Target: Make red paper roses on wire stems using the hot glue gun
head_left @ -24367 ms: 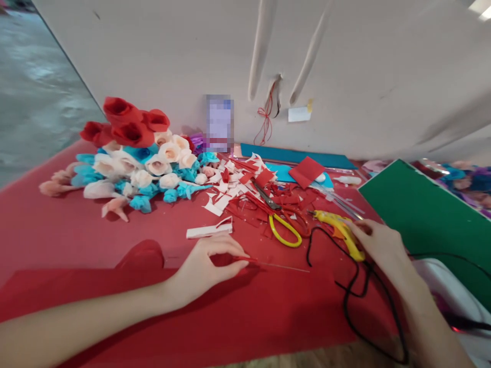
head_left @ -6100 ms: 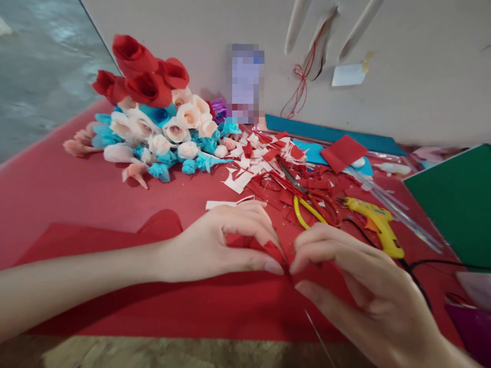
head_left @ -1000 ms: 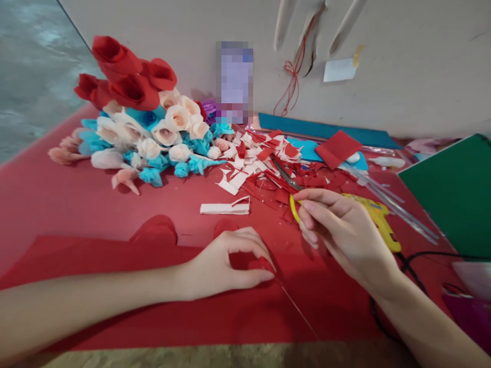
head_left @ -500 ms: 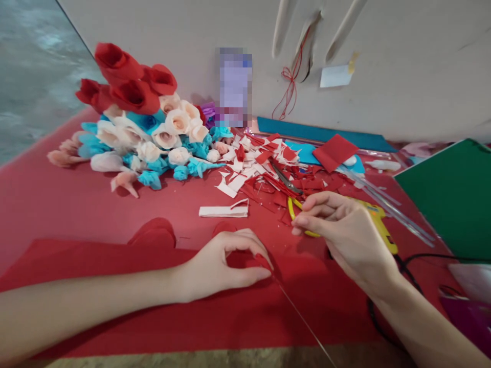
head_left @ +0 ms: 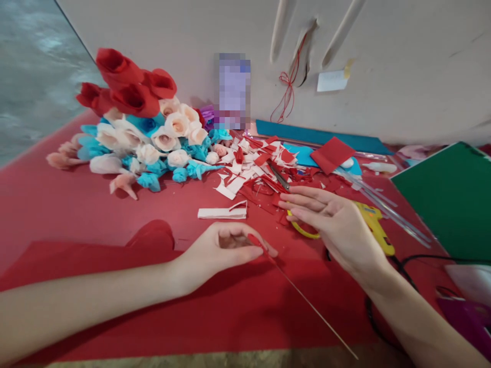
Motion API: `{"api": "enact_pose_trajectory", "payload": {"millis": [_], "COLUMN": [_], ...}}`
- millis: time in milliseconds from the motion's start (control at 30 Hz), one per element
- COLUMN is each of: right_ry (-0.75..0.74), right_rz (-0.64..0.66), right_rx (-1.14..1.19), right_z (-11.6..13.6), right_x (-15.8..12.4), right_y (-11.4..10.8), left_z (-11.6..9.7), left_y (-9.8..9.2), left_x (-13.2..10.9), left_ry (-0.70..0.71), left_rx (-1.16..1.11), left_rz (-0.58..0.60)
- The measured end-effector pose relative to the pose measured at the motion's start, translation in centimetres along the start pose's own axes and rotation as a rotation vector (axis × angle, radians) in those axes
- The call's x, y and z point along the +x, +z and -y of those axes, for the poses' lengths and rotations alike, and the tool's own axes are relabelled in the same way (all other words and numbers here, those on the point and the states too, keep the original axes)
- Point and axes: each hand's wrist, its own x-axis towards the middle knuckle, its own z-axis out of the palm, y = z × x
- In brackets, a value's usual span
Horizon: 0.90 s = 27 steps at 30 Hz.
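Observation:
My left hand (head_left: 224,250) pinches the upper end of a thin stick (head_left: 312,306) between thumb and fingers. Red paper (head_left: 253,240) is wrapped around that end, and the bare length slants down to the right, over a large red sheet (head_left: 215,322). To the right, my right hand (head_left: 333,220) hovers with its fingers stretched out and nothing visible in them. Beneath its fingertips lie yellow-handled scissors (head_left: 303,233), partly covered by the hand. Red petal-shaped paper pieces (head_left: 153,236) rest behind my left forearm.
Paper flowers (head_left: 149,138) in red, white, blue and pink are heaped at back left. Paper scraps (head_left: 249,163) spread across the middle. A yellow glue gun (head_left: 378,232) with a black cord lies behind my right wrist. A green board (head_left: 448,199) stands at right; a folded white strip (head_left: 221,213) lies centrally.
My right hand's fingers have gone from a loose pinch to stretched out. My left hand has shifted slightly up and left with the stick, whose lower end now shows.

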Motion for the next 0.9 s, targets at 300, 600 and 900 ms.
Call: {"api": "enact_pose_trajectory", "payload": {"millis": [300,600,900], "right_ry": [-0.383,-0.246,-0.096], "right_rz": [-0.158,0.077,0.285], "right_rx": [-0.699,-0.574,-0.422], "right_z": [-1.0,1.2,1.2], "right_x": [0.5,-1.9,-2.7], "right_y": [-0.2,1.8,1.9], "left_z": [-0.2,-0.5,-0.9], "left_y": [0.0,0.4,0.8], "left_x": [-0.2,0.0,-0.4], "left_ry": [-0.016,-0.067,-0.102], "left_rx": [-0.018,-0.063,-0.089], "left_rz": [-0.033,-0.137,-0.059]}}
